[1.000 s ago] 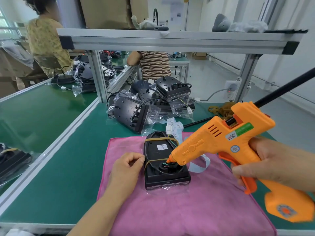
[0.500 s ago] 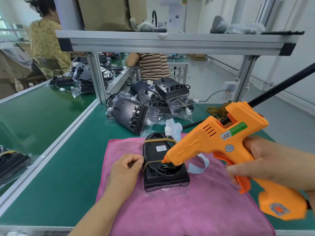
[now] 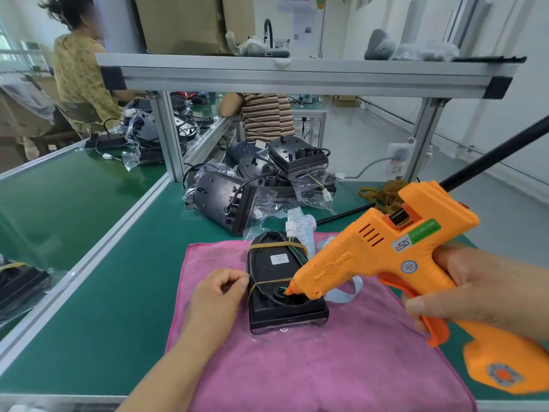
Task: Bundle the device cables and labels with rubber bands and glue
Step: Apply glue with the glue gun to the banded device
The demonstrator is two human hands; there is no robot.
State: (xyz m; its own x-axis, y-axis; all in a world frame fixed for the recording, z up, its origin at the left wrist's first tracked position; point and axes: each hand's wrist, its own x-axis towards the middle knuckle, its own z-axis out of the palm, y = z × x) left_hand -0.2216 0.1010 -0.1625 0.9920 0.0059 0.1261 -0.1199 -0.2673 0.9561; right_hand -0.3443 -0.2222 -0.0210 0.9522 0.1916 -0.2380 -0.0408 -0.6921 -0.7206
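On the pink cloth (image 3: 297, 367) over the green bench (image 3: 118, 292), bracing the black device (image 3: 267, 269) with the left hand (image 3: 218, 295), curled fingers (image 3: 234, 281) and thumb pinching at its left edge, perhaps catching the lower rubber band (image 3: 267, 283) there. Clenching the orange glue gun (image 3: 371, 257) in the right hand (image 3: 481, 289), fingers wrapping its handle. Aiming the nozzle (image 3: 289, 291) down at the round recess near the device's close end, right at the coloured wires (image 3: 298, 253). Lying flat, with the upper rubber band (image 3: 267, 245) crossing just beyond the white label (image 3: 279, 259). Piling up past the cloth: bagged devices (image 3: 225, 200), loose bands (image 3: 383, 194) beside them.
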